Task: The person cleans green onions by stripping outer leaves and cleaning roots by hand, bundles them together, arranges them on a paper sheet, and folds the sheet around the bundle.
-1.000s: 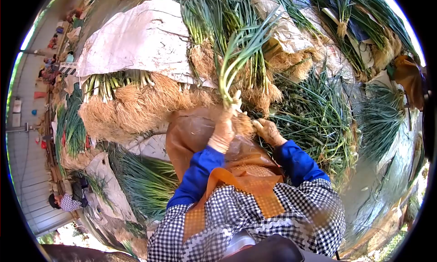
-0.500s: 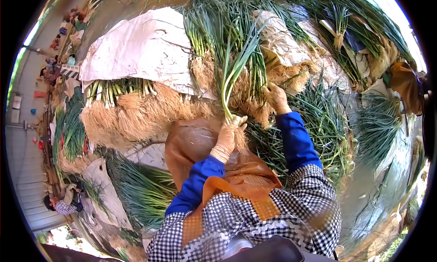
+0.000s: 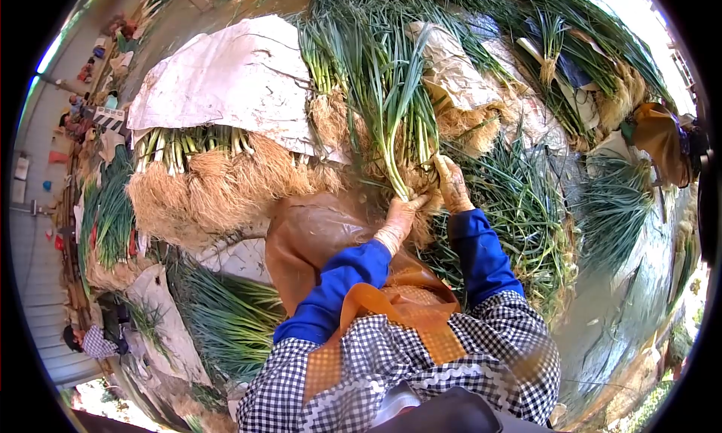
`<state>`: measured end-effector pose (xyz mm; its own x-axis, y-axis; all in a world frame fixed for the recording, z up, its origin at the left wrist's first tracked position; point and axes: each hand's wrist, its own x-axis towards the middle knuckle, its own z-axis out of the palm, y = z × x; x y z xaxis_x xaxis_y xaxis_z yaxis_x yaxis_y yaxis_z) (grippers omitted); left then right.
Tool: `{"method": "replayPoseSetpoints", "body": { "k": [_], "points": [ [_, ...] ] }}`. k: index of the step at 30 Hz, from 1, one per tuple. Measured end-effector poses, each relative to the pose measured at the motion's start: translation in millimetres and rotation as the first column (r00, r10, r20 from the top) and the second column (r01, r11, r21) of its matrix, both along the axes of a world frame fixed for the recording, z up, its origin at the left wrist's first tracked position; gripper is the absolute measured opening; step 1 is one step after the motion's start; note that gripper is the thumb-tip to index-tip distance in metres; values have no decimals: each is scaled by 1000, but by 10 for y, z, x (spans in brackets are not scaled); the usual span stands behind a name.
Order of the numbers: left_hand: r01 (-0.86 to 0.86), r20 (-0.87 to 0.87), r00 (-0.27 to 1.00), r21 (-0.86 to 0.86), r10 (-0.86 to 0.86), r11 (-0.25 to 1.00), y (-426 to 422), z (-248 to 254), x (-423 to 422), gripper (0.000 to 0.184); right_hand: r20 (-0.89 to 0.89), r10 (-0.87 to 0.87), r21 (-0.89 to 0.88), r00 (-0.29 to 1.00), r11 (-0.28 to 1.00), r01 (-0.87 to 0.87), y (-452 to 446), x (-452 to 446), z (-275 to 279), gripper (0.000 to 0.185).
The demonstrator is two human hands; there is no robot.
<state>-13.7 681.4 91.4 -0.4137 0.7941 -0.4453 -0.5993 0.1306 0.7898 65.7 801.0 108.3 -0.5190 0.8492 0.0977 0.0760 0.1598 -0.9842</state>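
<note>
My left hand (image 3: 400, 218) is closed round the lower stems of a few green onions (image 3: 392, 158), just above their roots, over the brown apron (image 3: 320, 226). Their long leaves reach up over a bundle of onions (image 3: 423, 132) that lies in front of me. My right hand (image 3: 451, 183) is beside my left, its fingers bent against the root end of that bundle; what lies between its fingers is hidden. A smaller onion bundle (image 3: 329, 113) with tan roots lies to the left.
A white sheet (image 3: 226, 75) covers more onions with bushy roots (image 3: 218, 181). Loose green leaves (image 3: 519, 215) are heaped on the right, and another onion pile (image 3: 229, 312) is at lower left. A person (image 3: 98, 341) is at the far left.
My left hand has moved right with its onions, towards the bundle in front. My right hand went up to the bundle, then came down slightly beside my left.
</note>
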Motion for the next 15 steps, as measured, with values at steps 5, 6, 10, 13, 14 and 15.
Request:
{"method": "replayPoseSetpoints", "body": {
  "k": [5, 6, 10, 13, 14, 15],
  "points": [
    [-86, -155, 986, -112, 68, 990, -66, 153, 34, 20, 698, -412, 696, 586, 584, -418, 190, 6, -296, 17],
    [-101, -111, 990, -152, 84, 983, -84, 186, 17, 19, 726, -366, 663, 582, 596, -453, 131, 21, -304, 18],
    [-208, -319, 938, -201, 137, 957, -119, -202, -90, 19, 720, 216, 413, 660, 632, -656, -482, 273, 201, 17],
    [-189, -3, 982, -143, 191, 971, -144, -98, -30, 11, 790, 279, 7, 545, 886, -463, -173, 282, 252, 29],
    [-153, 28, 987, -105, 157, 983, -127, -128, -23, 10, 434, 179, -354, 883, 935, -15, 9, 249, 271, 44],
    [-131, 30, 990, -170, 138, 977, -110, -105, -28, 11, 239, 75, -396, 968, 918, 27, 153, 139, 143, 47]
  ]
}}
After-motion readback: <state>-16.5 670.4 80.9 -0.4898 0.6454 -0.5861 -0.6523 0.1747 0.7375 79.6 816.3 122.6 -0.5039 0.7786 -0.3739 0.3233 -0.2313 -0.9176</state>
